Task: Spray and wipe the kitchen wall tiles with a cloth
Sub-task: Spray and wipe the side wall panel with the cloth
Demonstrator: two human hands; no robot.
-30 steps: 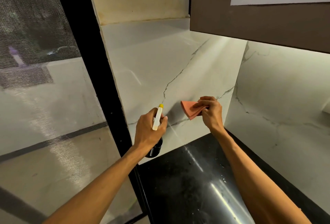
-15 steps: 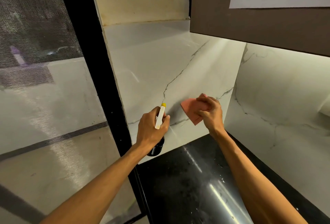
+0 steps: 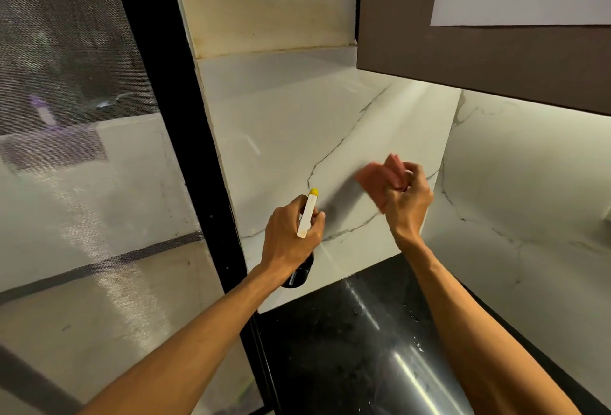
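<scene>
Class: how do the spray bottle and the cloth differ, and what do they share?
The dark spray bottle with white head and yellow nozzle is rigid; the salmon-pink cloth is soft, crumpled, blurred. The bottle is in the left hand, the cloth in the right hand. Both are held near the white veined wall tile.

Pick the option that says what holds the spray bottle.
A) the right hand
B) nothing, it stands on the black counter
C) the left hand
C: the left hand grips the spray bottle, its yellow-tipped nozzle toward the tiles, while the right hand holds the pink cloth.
</scene>
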